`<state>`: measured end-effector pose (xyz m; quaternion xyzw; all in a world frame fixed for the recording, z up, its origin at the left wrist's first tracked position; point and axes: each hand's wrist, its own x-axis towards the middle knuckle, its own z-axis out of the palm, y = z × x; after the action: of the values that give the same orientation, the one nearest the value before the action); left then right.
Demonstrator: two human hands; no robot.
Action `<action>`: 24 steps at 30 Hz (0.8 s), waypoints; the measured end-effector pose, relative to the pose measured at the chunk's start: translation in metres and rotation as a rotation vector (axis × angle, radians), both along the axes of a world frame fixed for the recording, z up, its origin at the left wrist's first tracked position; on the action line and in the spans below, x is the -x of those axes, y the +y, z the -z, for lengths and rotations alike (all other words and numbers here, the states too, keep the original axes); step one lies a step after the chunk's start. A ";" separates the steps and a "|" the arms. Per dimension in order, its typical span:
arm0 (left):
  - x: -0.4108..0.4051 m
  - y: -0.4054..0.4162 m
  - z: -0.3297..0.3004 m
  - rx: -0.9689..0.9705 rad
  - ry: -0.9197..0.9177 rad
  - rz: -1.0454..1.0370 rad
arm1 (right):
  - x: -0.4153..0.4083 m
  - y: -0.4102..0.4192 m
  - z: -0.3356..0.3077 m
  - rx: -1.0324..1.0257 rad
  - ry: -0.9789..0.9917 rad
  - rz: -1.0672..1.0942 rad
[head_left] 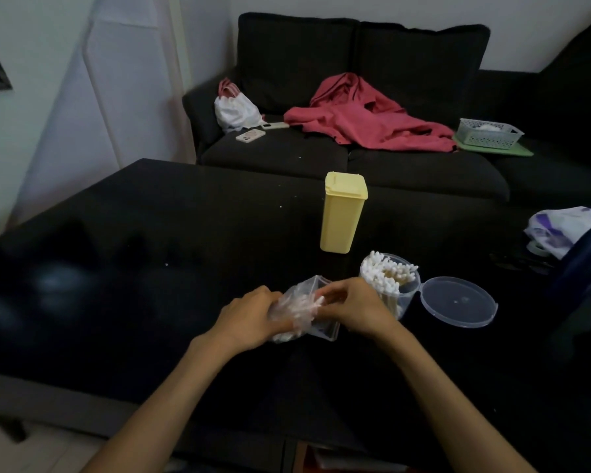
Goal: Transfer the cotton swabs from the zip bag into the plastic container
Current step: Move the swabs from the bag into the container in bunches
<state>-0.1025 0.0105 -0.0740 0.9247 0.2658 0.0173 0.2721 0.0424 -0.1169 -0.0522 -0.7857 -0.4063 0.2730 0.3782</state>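
Pulling cotton swabs (307, 307) out of the zip bag (296, 310), mid-transfer: left hand (249, 315) grips the bag just above the dark table (116, 233), right hand (354, 310) has fingers curled into the bag mouth, pinching what looks like a few swabs. Plastic container (391, 285) stands just right of the hands, already packed with upright swabs, its hinged lid (458, 300) flat open. Next move needs lifting the pinched bunch clear and dropping it upright into the container. Yellow box (342, 213) stands behind, closed.
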 end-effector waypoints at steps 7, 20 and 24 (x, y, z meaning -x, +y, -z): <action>-0.004 0.006 0.005 0.272 -0.051 0.027 | -0.005 -0.007 -0.004 0.038 0.106 0.063; -0.006 0.001 0.006 0.365 -0.165 -0.020 | -0.005 -0.009 -0.014 0.085 -0.224 -0.031; -0.008 -0.002 0.005 0.337 -0.157 -0.009 | -0.005 -0.009 -0.010 0.093 -0.249 -0.052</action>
<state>-0.0943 0.0090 -0.0788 0.8605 0.2470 0.0460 0.4432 0.0471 -0.1254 -0.0423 -0.8194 -0.4570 0.2016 0.2811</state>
